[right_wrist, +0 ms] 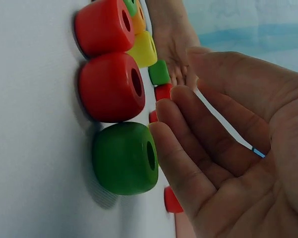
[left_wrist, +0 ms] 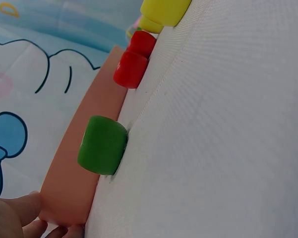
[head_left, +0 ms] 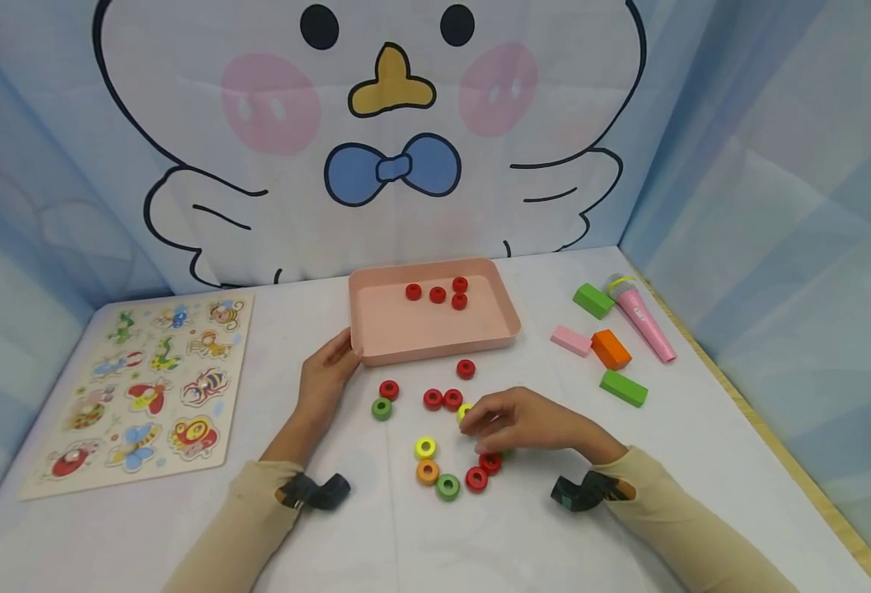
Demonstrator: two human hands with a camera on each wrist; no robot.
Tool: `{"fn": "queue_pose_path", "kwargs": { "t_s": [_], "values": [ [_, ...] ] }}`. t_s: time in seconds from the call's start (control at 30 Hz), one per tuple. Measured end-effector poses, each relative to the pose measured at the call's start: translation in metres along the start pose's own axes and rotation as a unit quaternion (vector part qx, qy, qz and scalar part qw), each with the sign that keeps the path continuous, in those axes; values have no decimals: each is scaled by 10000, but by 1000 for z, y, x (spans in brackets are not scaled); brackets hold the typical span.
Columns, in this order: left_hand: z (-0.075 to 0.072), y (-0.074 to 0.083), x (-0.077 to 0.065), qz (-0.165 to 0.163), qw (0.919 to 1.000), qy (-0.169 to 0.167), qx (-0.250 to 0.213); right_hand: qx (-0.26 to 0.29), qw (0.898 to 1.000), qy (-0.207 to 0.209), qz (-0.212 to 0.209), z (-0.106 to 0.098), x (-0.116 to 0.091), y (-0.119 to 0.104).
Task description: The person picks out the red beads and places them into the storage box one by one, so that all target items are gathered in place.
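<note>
My left hand (head_left: 327, 366) holds the near left corner of the pink tray (head_left: 435, 333), its thumb at the tray wall (left_wrist: 77, 183). Several red beads (head_left: 437, 295) lie inside the tray. Over the loose beads hovers my right hand (head_left: 527, 422), fingers gently bent, nothing between thumb and fingers. Its fingertips partly cover a yellow bead (head_left: 465, 413) in the head view. Close beside those fingertips, a green bead (right_wrist: 126, 158) touches a red bead (right_wrist: 111, 88) in the right wrist view. Another green bead (left_wrist: 103, 145) stands near the left hand.
More beads form a curve in front: yellow (head_left: 425, 448), orange (head_left: 428, 472), green (head_left: 447, 487) and red (head_left: 476, 479). At left lies an insect puzzle board (head_left: 238, 362). Wooden blocks (head_left: 611, 350) and a pink toy microphone (head_left: 646, 321) lie at right, near the table edge.
</note>
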State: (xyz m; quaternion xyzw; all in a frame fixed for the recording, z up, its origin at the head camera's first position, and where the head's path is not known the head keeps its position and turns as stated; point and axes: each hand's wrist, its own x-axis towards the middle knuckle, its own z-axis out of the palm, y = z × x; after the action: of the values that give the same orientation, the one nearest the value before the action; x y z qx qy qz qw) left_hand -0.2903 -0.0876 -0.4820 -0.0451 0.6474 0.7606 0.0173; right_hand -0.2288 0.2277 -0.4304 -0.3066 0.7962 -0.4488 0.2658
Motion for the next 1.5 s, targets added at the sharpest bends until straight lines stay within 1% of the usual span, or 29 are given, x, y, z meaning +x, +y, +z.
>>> {"fn": "queue_pose_path", "kwargs": {
  "t_s": [0.13, 0.33, 0.57, 0.77, 0.97, 1.23, 1.5],
  "values": [
    [0, 0, -1, -6, 10000, -7, 79, -25, 10000, -42, 32, 3, -4, 0],
    [0, 1, -1, 17, 9998, 15, 181, -132, 9997, -62, 197, 6, -11, 0],
    [-1, 0, 0, 1, 9990, -12, 443, -175, 9995, -149, 231, 9, -19, 2],
    [-1, 2, -1, 71, 9988, -9, 491, -245, 9993, -128, 251, 12, -24, 4],
    [0, 3, -3, 68, 9993, -1, 360, -471, 9987, -56, 171, 15, -26, 8],
    [1, 3, -2, 50, 9989, 29, 468, -789, 9969, 6, -43, 13, -24, 8],
    [1, 2, -3, 73, 9986, 34, 517, -922, 9957, 119, 12, 3, -14, 5]
  ]
}}
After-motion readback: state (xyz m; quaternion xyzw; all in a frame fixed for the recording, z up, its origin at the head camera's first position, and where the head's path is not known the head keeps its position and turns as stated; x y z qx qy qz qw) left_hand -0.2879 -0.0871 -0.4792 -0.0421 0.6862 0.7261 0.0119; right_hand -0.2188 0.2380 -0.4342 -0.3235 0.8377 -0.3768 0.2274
